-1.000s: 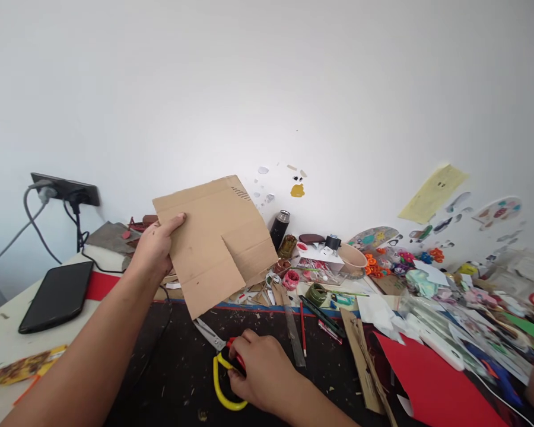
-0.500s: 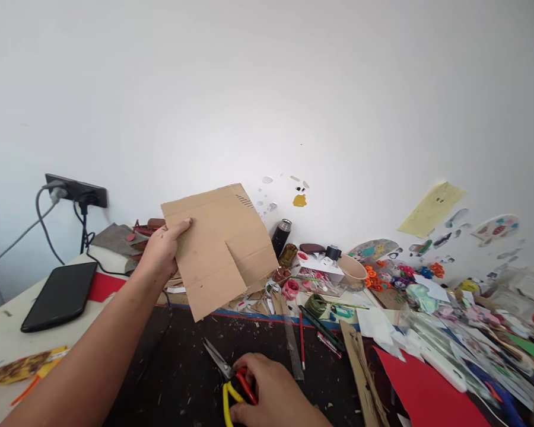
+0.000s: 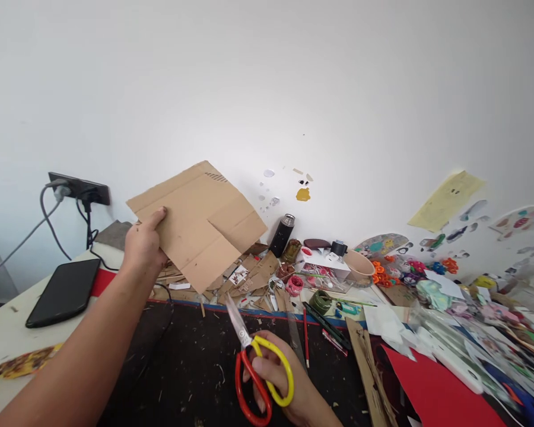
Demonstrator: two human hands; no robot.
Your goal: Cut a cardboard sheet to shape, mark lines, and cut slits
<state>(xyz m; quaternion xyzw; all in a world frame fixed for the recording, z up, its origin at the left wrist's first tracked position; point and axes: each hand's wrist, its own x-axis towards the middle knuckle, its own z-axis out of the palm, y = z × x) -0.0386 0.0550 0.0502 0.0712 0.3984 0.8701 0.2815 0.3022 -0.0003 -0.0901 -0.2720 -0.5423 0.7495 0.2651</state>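
Observation:
My left hand [image 3: 146, 240] grips a piece of brown cardboard [image 3: 191, 219] by its left edge, thumb on top, and holds it raised over the back of the table. A slit runs into the sheet from its lower right side, and short dark hatch marks lie near its top corner. In my right hand [image 3: 289, 379] is a pair of scissors [image 3: 244, 339] with one red and one yellow handle. Their blades look closed and point up and away, just below the cardboard without touching it. My fingers curl around and through the handles.
Under my hands lies a dark, scrap-strewn mat [image 3: 182, 367]. A red pencil [image 3: 306, 338], a black thermos [image 3: 282, 234] and cardboard scraps [image 3: 253, 276] lie or stand beyond. Red paper [image 3: 436, 391] is at right, a black phone [image 3: 64, 292] at left. A white wall [image 3: 267, 89] rises behind.
My right hand has lifted the scissors from low over the mat and turned them, so the handles now face me. My left hand has moved the cardboard up and left, tilting it.

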